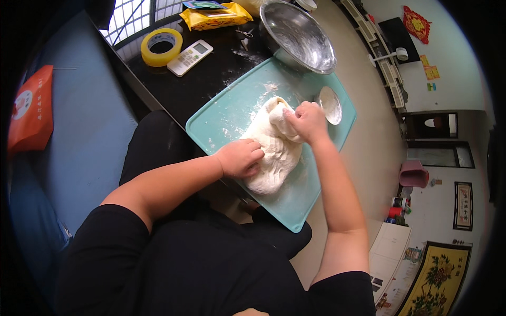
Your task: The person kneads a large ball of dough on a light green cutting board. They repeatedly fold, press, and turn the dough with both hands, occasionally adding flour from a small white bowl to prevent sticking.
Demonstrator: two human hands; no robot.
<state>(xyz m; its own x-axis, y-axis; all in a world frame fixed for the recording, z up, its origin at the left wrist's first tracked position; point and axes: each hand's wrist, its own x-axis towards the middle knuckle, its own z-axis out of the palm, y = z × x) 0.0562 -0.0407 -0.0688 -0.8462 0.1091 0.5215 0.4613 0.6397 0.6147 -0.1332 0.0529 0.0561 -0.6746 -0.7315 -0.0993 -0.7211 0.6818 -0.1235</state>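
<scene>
Two floury containers: bowl (301, 39), dish (330, 105); left hand (240, 157) curled on dough (275, 160), grip unclear; right hand (310, 122) clutching dough.

2 hands (241, 158) (311, 124), 1 dough pc (276, 163), 2 mtl bowls (298, 39) (330, 105)

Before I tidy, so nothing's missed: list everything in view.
Dough: 1, cream, on mat
Mat: 1, teal, centre
Big bowl: 1, silver, mat's far edge
Small bowl: 1, silver, mat's right
Table: 1, black, upper left
Tape: 1, yellow, table
Remote: 1, white, table
Packet: 1, yellow, table
Bag: 1, red-orange, far left
Seat: 1, blue, left
Basin: 1, pink, right
Hanging: 1, yellow, lower right
Ornament: 1, red, upper right
Small clutter: unclear
Shirt: 1, black, bottom
Left hand: 1, bare, on dough
Right hand: 1, bare, grip on dough
</scene>
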